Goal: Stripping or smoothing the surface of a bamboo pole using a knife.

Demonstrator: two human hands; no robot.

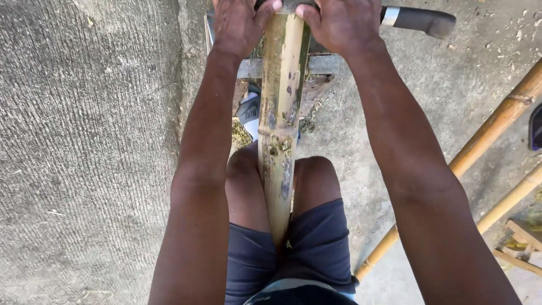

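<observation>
Both hands, left hand (pixel 240 25) and right hand (pixel 339 22), clamp a blade (pixel 418 20) across the far end of the bamboo pole (pixel 280 113). Squeezed only between the knees, the pole could twist, letting the blade skid toward the legs.

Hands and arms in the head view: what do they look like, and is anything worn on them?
Both arms are bare from the frame's bottom edge up to the hands: no sleeves, gloves or watch show. The left hand and right hand are partly cut off at the top edge, so rings cannot be ruled out. Below, dark blue-grey shorts cover the thighs.
</observation>
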